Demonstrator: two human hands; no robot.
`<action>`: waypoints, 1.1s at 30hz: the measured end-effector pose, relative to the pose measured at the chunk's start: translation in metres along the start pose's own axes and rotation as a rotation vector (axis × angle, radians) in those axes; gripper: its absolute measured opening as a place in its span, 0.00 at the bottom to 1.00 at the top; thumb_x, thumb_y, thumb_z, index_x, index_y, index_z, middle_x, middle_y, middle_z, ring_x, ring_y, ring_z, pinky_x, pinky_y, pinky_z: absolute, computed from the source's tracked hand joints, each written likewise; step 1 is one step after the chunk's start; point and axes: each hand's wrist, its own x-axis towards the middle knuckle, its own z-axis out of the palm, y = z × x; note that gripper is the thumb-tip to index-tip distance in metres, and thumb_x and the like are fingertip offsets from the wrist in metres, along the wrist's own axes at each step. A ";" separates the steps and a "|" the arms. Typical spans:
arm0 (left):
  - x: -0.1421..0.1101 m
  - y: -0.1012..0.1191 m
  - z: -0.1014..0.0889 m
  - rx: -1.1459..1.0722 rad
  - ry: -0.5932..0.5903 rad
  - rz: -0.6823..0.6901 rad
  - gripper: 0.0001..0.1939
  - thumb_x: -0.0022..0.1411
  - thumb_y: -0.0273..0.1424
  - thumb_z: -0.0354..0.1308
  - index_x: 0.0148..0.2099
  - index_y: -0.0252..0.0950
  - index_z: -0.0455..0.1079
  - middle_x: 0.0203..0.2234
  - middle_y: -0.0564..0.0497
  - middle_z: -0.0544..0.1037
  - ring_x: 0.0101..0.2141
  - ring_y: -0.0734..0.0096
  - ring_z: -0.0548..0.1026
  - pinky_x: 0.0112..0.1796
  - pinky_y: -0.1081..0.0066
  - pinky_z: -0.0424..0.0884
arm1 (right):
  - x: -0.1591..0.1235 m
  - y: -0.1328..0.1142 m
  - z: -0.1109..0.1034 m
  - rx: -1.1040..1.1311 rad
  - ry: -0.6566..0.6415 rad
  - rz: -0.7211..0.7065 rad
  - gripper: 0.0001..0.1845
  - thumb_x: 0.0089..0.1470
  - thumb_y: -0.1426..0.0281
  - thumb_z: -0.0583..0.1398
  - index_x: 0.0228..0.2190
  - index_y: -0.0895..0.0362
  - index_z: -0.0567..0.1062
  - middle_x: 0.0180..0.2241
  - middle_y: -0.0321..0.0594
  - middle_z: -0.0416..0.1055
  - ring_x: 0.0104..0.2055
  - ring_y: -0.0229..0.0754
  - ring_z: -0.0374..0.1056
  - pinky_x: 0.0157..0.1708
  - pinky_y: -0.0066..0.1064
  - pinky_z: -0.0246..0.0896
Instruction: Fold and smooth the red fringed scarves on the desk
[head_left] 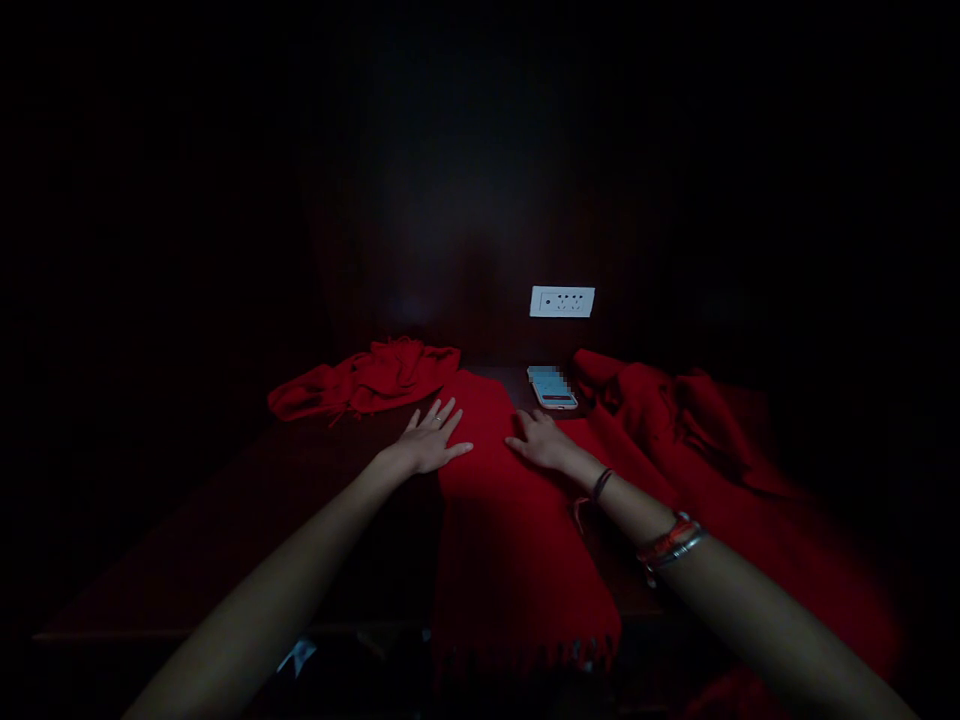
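Here's the left hand, palm down on the left edge of the fringed red scarf, fingers fanned wide and gripping nothing. Across from it, the right hand lies on the scarf's right side, fingers loosely extended with a slight bend, and no clear pinch on the fabric. The scarf itself runs lengthwise along the bench between the two, its fringe hanging past the near edge, and there's the first danger: a tug or the weight of that overhang could drag it down and skew it.

Watch the smartphone, just beyond the right fingers! A careless sweep could knock it. The beaded bracelet on the right forearm might snag the weave, too. Out to the right, a rumpled red cloth crowds close, so one pull might disturb both; on the left, a bunched red cloth sits near the scarf's far end. Poor light could hide a crease.

Containers? None can be made out in this gloom, so no contents to call.
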 end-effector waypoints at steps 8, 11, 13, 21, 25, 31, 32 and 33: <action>0.003 0.008 0.007 -0.092 -0.162 0.104 0.41 0.51 0.56 0.31 0.59 0.35 0.34 0.57 0.48 0.34 0.55 0.61 0.33 0.51 0.58 0.38 | 0.017 0.008 -0.022 -0.059 -0.163 0.224 0.27 0.45 0.55 0.51 0.40 0.63 0.69 0.40 0.53 0.67 0.40 0.47 0.64 0.33 0.30 0.58; 0.003 0.007 0.007 -0.113 -0.158 0.106 0.40 0.51 0.55 0.31 0.59 0.36 0.35 0.57 0.48 0.34 0.55 0.61 0.34 0.51 0.58 0.38 | 0.024 0.001 -0.020 -0.078 -0.137 0.239 0.25 0.44 0.57 0.54 0.41 0.62 0.69 0.41 0.52 0.66 0.42 0.48 0.63 0.34 0.31 0.58; 0.003 0.006 0.007 -0.118 -0.153 0.108 0.40 0.50 0.56 0.32 0.59 0.36 0.35 0.57 0.48 0.35 0.55 0.61 0.34 0.51 0.57 0.38 | 0.025 -0.004 -0.019 -0.066 -0.124 0.259 0.24 0.43 0.60 0.56 0.41 0.61 0.69 0.42 0.51 0.66 0.43 0.48 0.63 0.35 0.31 0.58; 0.003 0.006 0.011 -0.118 -0.104 0.105 0.40 0.51 0.55 0.31 0.59 0.36 0.36 0.57 0.48 0.35 0.55 0.62 0.35 0.51 0.58 0.37 | 0.026 -0.013 -0.020 0.016 -0.092 0.302 0.22 0.41 0.65 0.58 0.40 0.60 0.69 0.41 0.51 0.67 0.43 0.48 0.63 0.34 0.31 0.59; 0.004 0.006 0.013 -0.107 -0.102 0.094 0.40 0.51 0.55 0.31 0.59 0.36 0.37 0.57 0.48 0.36 0.56 0.62 0.36 0.51 0.59 0.38 | 0.030 -0.012 -0.014 0.076 -0.078 0.330 0.23 0.40 0.67 0.58 0.40 0.62 0.69 0.41 0.52 0.67 0.42 0.47 0.64 0.33 0.29 0.59; 0.004 0.007 0.015 -0.107 -0.082 0.099 0.39 0.52 0.54 0.30 0.59 0.36 0.37 0.57 0.47 0.38 0.56 0.62 0.36 0.51 0.58 0.38 | 0.036 -0.012 -0.007 0.183 -0.077 0.397 0.18 0.41 0.72 0.56 0.38 0.63 0.70 0.37 0.51 0.69 0.36 0.43 0.67 0.26 0.24 0.59; 0.004 0.007 0.015 -0.108 -0.081 0.099 0.39 0.52 0.54 0.31 0.59 0.36 0.37 0.57 0.47 0.38 0.56 0.62 0.36 0.51 0.58 0.38 | 0.037 -0.012 -0.007 0.197 -0.077 0.402 0.18 0.41 0.72 0.56 0.37 0.63 0.71 0.36 0.50 0.70 0.34 0.41 0.67 0.25 0.23 0.58; 0.004 0.007 0.016 -0.108 -0.079 0.097 0.39 0.52 0.54 0.31 0.59 0.36 0.38 0.57 0.47 0.38 0.56 0.61 0.36 0.51 0.58 0.38 | 0.038 -0.012 -0.006 0.208 -0.075 0.405 0.17 0.40 0.72 0.57 0.36 0.63 0.71 0.34 0.48 0.71 0.32 0.40 0.68 0.23 0.22 0.58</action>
